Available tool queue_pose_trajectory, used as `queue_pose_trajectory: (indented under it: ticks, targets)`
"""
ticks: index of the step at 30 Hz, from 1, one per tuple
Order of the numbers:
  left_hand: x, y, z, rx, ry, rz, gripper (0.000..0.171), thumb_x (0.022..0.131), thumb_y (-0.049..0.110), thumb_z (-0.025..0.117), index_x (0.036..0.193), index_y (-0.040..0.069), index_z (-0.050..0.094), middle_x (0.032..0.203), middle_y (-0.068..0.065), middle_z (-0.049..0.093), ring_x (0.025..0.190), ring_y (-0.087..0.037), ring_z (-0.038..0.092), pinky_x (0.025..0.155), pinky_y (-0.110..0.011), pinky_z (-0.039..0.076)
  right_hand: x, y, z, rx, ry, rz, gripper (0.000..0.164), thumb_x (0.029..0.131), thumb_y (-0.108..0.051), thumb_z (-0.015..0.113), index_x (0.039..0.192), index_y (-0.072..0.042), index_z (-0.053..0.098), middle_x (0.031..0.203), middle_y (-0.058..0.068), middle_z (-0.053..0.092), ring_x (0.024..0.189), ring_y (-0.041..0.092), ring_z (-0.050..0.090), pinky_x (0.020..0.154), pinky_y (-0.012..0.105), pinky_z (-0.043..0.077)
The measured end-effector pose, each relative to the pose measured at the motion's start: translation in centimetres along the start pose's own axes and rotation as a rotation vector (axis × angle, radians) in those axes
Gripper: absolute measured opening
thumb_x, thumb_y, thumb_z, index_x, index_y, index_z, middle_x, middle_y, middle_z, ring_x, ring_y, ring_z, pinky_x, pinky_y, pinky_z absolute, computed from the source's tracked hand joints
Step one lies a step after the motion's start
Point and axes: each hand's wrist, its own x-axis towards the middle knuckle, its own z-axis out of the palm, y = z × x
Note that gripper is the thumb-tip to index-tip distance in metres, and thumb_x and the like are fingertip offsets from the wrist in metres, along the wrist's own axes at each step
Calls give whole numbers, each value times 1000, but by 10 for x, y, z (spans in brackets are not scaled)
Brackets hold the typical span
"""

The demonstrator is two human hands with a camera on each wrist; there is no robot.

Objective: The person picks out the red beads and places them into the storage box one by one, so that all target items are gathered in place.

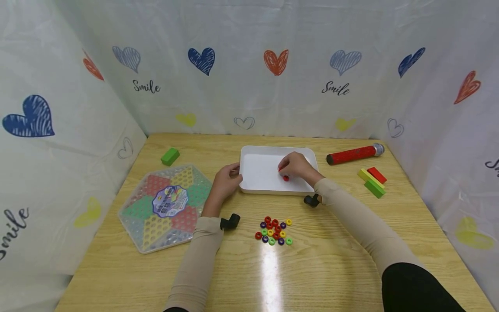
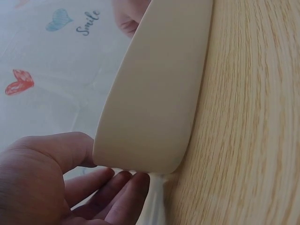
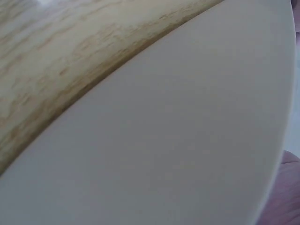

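Observation:
A shallow white tray lies on the wooden table. My left hand grips its left end, with the thumb at the rim and the fingertips against the outer wall. Over the inside of the tray, my right hand pinches a small red ring bead, mostly hidden by the fingers. Another red bead lies on the tray floor just below that hand. The tray's outer wall fills most of the right wrist view and hides nearly all of the right hand there.
Several red, yellow, green and purple ring beads lie in front of the tray. A hexagonal star-patterned game board is at left, a green block behind it. At right lie a red tube and yellow, red and green blocks.

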Motion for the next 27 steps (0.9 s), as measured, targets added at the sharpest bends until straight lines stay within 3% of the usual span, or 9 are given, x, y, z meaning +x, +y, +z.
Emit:
queue_pose_trajectory:
  ticks: [6,16,20,27]
  targets:
    - [0,-1,0,5,3,-5,51,95,12,59,145,4,54,142,-16,58,131,-31,58,113,-45,46,-3,-1,-3,-1,16,-8,21,85,-15,79,104,-6,79,101,11,76,82,18,62,67,24,50]
    - [2,0,-1,21,3,-3,51,95,13,60,145,6,54,143,-14,59,131,-30,59,112,-46,47,-12,-1,-8,28,39,-51,23,87,-18,79,107,-7,78,98,10,74,77,18,64,60,27,50]
    - [3,0,0,26,8,2,51,95,12,60,145,6,54,142,-15,59,130,-31,59,111,-46,47,-23,-6,-9,16,60,-106,23,86,-17,79,106,-6,78,99,10,74,85,20,61,67,27,49]
    - [1,1,2,16,-4,-25,51,95,14,59,146,8,55,143,-14,58,131,-30,58,112,-46,46,-48,-10,-6,34,39,-175,22,87,-15,78,107,-5,78,98,8,76,80,20,62,66,29,50]
